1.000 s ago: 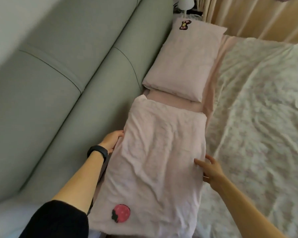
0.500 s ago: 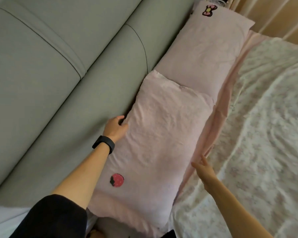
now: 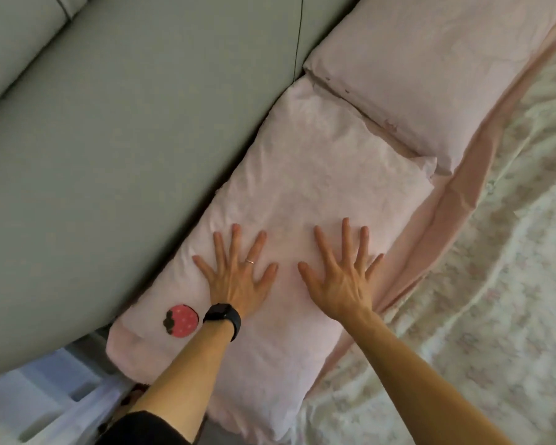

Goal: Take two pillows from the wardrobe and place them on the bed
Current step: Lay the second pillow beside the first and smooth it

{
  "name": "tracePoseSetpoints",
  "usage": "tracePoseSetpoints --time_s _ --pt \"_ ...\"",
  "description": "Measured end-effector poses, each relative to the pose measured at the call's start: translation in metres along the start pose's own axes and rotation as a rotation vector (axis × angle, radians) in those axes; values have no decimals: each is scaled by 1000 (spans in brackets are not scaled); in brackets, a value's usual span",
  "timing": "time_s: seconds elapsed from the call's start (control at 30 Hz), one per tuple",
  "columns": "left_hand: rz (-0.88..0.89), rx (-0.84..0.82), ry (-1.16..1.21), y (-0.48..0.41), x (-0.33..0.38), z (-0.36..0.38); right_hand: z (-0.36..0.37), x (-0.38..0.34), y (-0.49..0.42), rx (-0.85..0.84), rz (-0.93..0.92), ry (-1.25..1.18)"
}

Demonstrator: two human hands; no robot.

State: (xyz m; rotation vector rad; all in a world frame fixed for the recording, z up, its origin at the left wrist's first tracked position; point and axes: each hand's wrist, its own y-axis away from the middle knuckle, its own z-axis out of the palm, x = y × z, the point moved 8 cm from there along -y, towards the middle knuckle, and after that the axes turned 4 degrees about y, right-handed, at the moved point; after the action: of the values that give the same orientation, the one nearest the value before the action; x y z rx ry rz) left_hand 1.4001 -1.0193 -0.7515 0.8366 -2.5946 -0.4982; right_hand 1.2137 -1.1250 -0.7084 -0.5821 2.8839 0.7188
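The strawberry-patch pillow [image 3: 302, 200] is lain against the grey headboard [image 3: 126, 139], pressed flat by left hand [image 3: 235, 277] and right hand [image 3: 341, 277], fingers splayed apart. Uneven pressure could slide it off the near bed edge.

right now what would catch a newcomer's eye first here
Two bare hands, left hand and right hand, lie flat with fingers spread on the near pink pillow. A red strawberry patch sits on its near left corner. A second pink pillow lies beyond, along the grey-green headboard.
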Motion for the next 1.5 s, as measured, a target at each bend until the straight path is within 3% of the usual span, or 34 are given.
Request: tracePoseSetpoints --time_s 0.23,0.47,0.57,0.67,0.73,0.87,1.13,1.23,1.3,1.37,1.43,1.5 --pt "69 39 -59 -34 -2 35 76 25 -24 -110 85 49" --pt "30 -15 19 -8 -9 9 46 12 -4 -151 109 71" --pt "-295 79 172 38 -61 -11 35 3 21 -200 220 -12" --pt "-860 59 595 112 -132 1 45 -7 68 -272 342 -247" --pt "-1028 46 867 145 -154 8 57 -16 101 -323 432 -385" --pt "-905 147 1162 142 -164 -1 73 -42 141 -390 529 -526" --pt "-689 386 1020 128 -166 -56 61 -48 142 -292 479 -508" --pt "-620 442 852 128 -160 -66 66 -49 143 -308 424 -504" --pt "-588 348 576 128 -151 -61 70 -45 145 -344 367 -406" --pt "-435 206 355 125 -131 -49 67 -43 144 -314 267 -217" --pt "-240 12 273 122 -104 -26 63 -49 142 -267 128 -48" --pt "-176 -151 243 128 -89 0 62 -57 144 -300 -21 75"
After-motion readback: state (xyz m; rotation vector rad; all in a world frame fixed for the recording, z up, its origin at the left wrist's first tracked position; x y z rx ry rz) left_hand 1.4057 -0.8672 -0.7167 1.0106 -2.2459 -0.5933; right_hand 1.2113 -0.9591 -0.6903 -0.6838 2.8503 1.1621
